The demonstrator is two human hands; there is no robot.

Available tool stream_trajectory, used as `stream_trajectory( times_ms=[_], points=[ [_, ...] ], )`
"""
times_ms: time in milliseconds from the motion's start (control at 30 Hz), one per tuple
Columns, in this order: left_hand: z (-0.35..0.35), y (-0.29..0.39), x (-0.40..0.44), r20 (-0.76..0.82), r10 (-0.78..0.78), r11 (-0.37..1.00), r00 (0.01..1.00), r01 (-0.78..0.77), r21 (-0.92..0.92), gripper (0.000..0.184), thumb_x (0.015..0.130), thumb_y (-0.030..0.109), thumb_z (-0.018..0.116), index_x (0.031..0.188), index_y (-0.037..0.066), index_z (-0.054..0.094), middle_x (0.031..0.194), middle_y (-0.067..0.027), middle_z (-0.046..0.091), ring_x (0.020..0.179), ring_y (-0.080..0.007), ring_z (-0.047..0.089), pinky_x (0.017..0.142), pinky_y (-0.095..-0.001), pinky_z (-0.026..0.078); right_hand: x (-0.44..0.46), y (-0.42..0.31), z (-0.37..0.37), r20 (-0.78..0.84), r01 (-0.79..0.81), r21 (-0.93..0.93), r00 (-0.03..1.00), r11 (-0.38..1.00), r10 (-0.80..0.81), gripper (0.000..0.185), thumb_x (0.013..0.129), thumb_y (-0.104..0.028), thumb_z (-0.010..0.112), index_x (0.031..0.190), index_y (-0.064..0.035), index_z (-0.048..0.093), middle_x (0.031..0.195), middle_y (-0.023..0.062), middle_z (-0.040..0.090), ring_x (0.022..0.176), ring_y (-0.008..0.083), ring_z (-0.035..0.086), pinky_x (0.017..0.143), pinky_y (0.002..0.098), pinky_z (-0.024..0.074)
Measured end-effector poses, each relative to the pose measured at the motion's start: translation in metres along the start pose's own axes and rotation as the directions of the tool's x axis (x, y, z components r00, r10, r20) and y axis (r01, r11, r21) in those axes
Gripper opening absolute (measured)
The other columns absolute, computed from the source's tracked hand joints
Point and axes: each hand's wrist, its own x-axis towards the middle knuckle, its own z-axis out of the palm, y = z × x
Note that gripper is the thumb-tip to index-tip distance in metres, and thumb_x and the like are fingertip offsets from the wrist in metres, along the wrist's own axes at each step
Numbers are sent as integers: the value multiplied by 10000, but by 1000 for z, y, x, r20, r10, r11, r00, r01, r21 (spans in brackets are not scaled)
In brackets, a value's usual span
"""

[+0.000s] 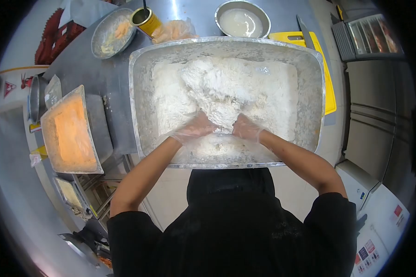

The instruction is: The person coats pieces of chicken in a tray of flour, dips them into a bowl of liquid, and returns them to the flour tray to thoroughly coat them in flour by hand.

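A large metal tub (320,92) in front of me holds a broad bed of white flour (272,97). Both my hands wear thin clear plastic gloves dusted with flour. My left hand (198,128) is pushed into the flour left of the tub's middle, and my right hand (247,127) mirrors it on the other side, a small gap between them. Flour covers the fingers of both, so what they may hold is hidden. A heaped, lumpy mound of flour (208,78) rises just beyond the hands.
Behind the tub stand a bowl of whitish liquid (238,22), a yellow can (146,21), a plastic bag (173,31) and a round pan (113,34). A knife (305,31) lies on a yellow cutting board (329,87) at right. Left is a container of orange powder (71,131).
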Motion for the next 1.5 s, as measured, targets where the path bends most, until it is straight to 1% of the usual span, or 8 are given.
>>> stream_trajectory(
  times_ms=[133,200,400,633,800,1033,1167,1500],
  points=[
    [6,-28,12,-69,-107,994,992,107,-6,863,821,424,684,1441,-4,261,1471,-180,317,1376,-305,262,1154,-364,187,-3,-41,-43,-294,57,-176,950,983,-108,303,839,-174,567,1103,-39,633,1049,125,660,930,309,618,905,384,443],
    [10,-4,-2,-199,-74,996,977,60,-73,745,830,360,680,1397,10,348,1416,-164,400,1332,-294,340,1138,-366,222,-3,-43,-59,313,31,-532,936,846,163,371,840,-214,585,1172,-49,600,1123,119,637,987,298,605,923,366,433],
    [7,17,7,-253,141,985,957,-109,137,491,832,244,670,1264,58,526,1231,-135,579,1163,-293,518,1043,-381,358,-22,-62,-89,-347,-7,407,924,913,162,465,841,-258,621,1258,-70,535,1244,175,559,1137,302,520,998,385,396],
    [3,56,-5,-349,145,983,926,-174,-53,499,791,149,687,1261,84,534,1244,-112,584,1154,-251,546,1026,-394,400,-28,-89,-143,-184,-250,138,944,958,272,435,801,-264,649,1123,20,584,1109,223,598,1024,339,576,949,400,444],
    [-79,132,-53,-136,-419,862,898,440,250,629,794,160,688,1355,34,433,1294,-174,544,1203,-302,521,1062,-359,389,-48,-97,-184,150,-319,-208,924,924,353,420,843,-350,623,866,70,603,867,225,620,845,382,602,867,413,481],
    [-125,-18,3,-608,-378,763,698,607,223,609,908,507,481,1249,6,545,1258,-238,556,1130,-338,557,993,-410,416,-32,28,-207,-147,-592,-319,803,740,578,331,962,-263,479,1125,3,590,1003,203,627,924,264,624,767,324,525],
    [-103,-1,48,-602,-340,857,722,501,117,707,888,551,480,1271,-43,511,1236,-260,566,1162,-331,550,974,-412,412,-8,-1,-187,-109,-164,940,687,299,719,422,972,-193,439,1369,-52,414,1309,168,514,1239,237,469,1000,320,434],
    [-54,12,42,-426,-234,954,874,122,-274,635,943,434,488,1367,-34,415,1404,-209,440,1292,-294,440,1048,-363,349,42,35,-120,-68,-45,909,965,413,255,448,963,-261,438,1360,-55,407,1349,123,426,1291,217,359,1054,364,304]
  ],
)
